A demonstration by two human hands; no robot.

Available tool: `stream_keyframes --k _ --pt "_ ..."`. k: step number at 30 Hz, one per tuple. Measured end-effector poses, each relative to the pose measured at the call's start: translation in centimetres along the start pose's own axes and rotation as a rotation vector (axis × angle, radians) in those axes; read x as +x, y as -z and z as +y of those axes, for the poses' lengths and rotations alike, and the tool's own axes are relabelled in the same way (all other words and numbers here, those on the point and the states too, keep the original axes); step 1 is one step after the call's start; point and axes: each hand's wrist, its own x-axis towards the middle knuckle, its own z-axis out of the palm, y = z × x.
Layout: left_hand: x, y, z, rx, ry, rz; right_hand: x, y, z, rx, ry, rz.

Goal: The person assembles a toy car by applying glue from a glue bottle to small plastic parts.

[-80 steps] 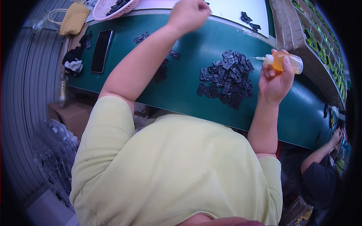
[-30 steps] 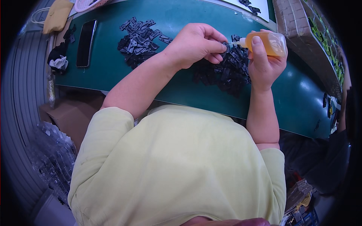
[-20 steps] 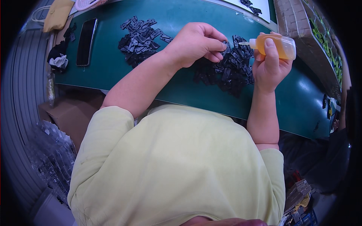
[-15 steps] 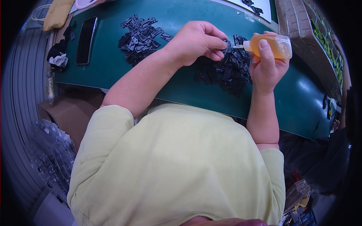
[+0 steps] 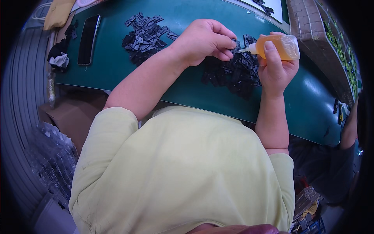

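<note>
My left hand (image 5: 210, 42) pinches a small black plastic part (image 5: 235, 44) between thumb and fingers, above the table. My right hand (image 5: 277, 68) is wrapped round a clear squeeze bottle (image 5: 288, 47) of amber liquid, tilted on its side. Its thin nozzle points left, with the tip close to the part; whether they touch I cannot tell. Below both hands lies a dark heap of similar black parts (image 5: 237, 76). A second pile of black parts (image 5: 144, 39) sits left of my left hand, partly behind the forearm.
On the green table (image 5: 111, 50) a phone (image 5: 89, 39) lies at the left, near a dark cloth (image 5: 59, 54). A cardboard box (image 5: 307, 23) with yellow-green items behind it stands at the far right. Another person's arm (image 5: 349, 126) shows at the right edge.
My hands hold nearly the same pose, with the nozzle still near the part. At the right edge, the other person's arm has come further into view.
</note>
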Motion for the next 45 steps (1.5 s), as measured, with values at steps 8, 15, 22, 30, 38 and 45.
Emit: stream_keyframes --k 8,15,22,30,38,45 --pt "0.2 0.0 0.1 0.046 -0.014 0.013 0.3 -0.1 0.4 -0.066 0.054 0.005" --pt "1.8 -0.3 0.9 0.007 -0.033 0.025 2.3 2.1 -1.8 0.322 -0.1 0.235" --pt "11.6 -3.0 3.7 0.226 -0.223 0.167 2.2 2.2 -2.6 0.37 -0.082 0.319" --pt "15.3 -2.3 5.6 0.855 -0.28 0.329 2.3 2.0 -2.3 0.354 -0.114 0.306" --pt "3.7 7.4 9.3 0.652 -0.339 0.363 2.1 2.0 -2.9 0.422 -0.163 0.268" --pt "-2.1 10.5 5.7 1.34 -0.085 0.221 1.6 0.5 -2.0 0.384 -0.195 0.224"
